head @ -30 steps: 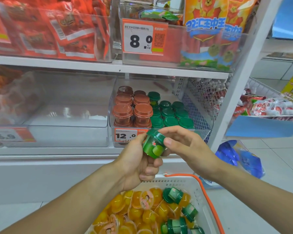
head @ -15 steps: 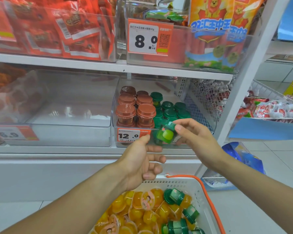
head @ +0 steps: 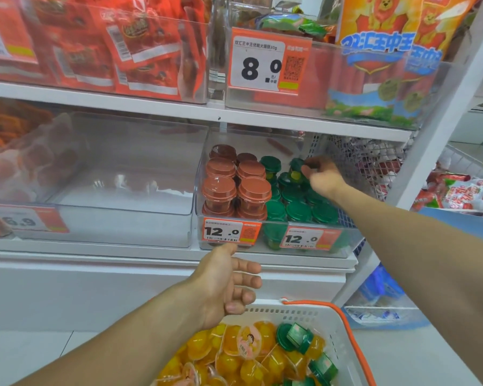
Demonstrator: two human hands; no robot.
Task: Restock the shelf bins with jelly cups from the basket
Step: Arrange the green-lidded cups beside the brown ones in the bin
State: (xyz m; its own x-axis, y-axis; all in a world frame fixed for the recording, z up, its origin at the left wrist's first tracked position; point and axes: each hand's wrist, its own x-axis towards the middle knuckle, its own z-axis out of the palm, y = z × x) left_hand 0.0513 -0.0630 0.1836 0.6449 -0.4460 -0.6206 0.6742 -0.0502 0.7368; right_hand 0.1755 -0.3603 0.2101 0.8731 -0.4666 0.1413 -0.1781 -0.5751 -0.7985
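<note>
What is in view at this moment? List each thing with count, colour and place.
Green-lidded jelly cups: many, right half of clear shelf bin.
Brown-lidded cups: several stacked, left half of same bin.
Held jelly cup: one, green, over the bin's back rows.
Empty clear bin: one, left of it.
Price tags: two reading 12.0, one 8.0.
Basket: one, white, orange handle, bottom; holds yellow cups and green-lidded ones.
Red snack packs: many, top shelf.
Left hand: empty, relaxed, above basket.
Right hand: pinches the held cup.
</note>
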